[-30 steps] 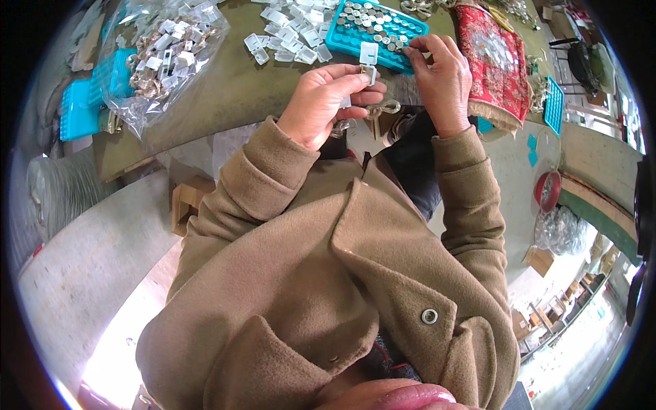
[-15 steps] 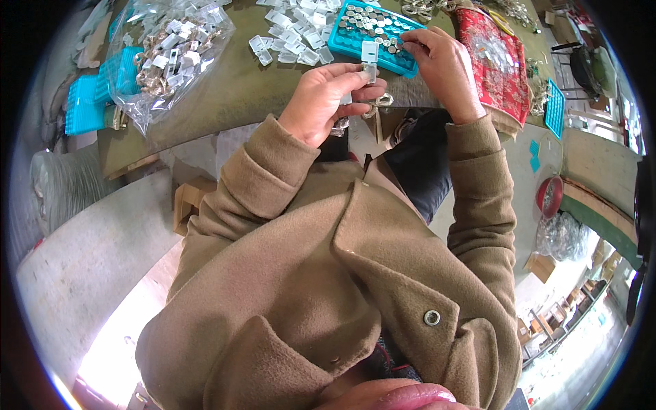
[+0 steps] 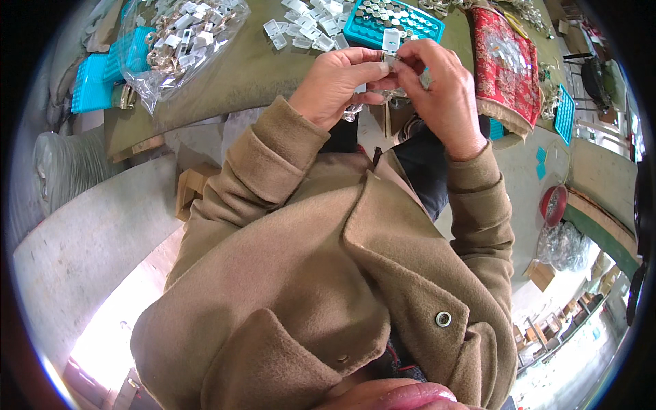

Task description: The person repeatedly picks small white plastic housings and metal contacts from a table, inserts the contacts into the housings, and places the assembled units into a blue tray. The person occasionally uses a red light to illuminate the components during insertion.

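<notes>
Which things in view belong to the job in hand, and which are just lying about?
In the job:
open clear case, pinched by the left hand, with the right hand at it
blue tray of silver discs
pile of clear cases, likely

Apparently lying about:
red bowl
cardboard box

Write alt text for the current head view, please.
A person's left hand and right hand meet at a small open plastic box. Beyond, a blue tray holding round pieces sits on a table between similar boxes and red patterned cloth.
</notes>
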`<state>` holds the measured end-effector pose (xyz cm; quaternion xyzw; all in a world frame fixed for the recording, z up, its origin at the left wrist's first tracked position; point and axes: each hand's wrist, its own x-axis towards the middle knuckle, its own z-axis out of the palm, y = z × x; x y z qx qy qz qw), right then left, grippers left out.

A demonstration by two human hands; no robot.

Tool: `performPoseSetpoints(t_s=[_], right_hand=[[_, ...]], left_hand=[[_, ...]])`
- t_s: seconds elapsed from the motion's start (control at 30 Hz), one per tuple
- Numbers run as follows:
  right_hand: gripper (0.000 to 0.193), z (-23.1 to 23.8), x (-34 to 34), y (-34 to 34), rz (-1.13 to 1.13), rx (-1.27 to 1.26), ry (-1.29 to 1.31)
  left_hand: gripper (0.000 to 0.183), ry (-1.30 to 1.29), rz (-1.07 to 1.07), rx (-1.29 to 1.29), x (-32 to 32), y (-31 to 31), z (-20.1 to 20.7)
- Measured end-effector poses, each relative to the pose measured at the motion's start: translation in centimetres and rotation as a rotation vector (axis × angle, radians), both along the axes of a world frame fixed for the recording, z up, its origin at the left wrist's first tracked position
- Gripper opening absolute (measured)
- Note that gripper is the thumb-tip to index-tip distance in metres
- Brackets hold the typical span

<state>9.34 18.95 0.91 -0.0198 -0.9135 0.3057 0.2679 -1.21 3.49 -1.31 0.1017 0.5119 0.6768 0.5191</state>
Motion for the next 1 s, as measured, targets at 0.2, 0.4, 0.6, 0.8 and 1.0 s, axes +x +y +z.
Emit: performPoseSetpoints(t_s=[0.2,0.4,0.6,0.8,1.0], right_hand=[[0.012,-0.6,-0.1,-1.0,-0.025,0.121,0.065],[0.007,-1.3,0.5,-1.7,-0.091,0.083,0.109],[0.015,-2.0,1.2,-0.7,-0.061,-0.608,-0.034],[0.012,-2.8,-0.4,2.6,-0.269,0.009,0.031],[0.004,-4.0,-1.1,2.8,-0.224,0.2,-0.02]], left_hand=[[0.036,0.094,0.017,-0.009,0.3,-0.4,0.0],[0.034,0.018,0.037,0.039,0.3,-0.6,-0.5],[0.025,-0.036,0.081,-0.015,0.5,-0.3,-1.0],[0.021,0.005,0.058,-0.055,0.0,-0.3,-1.0],[0.021,-0.031,0.067,-0.073,0.5,-0.1,-0.9]])
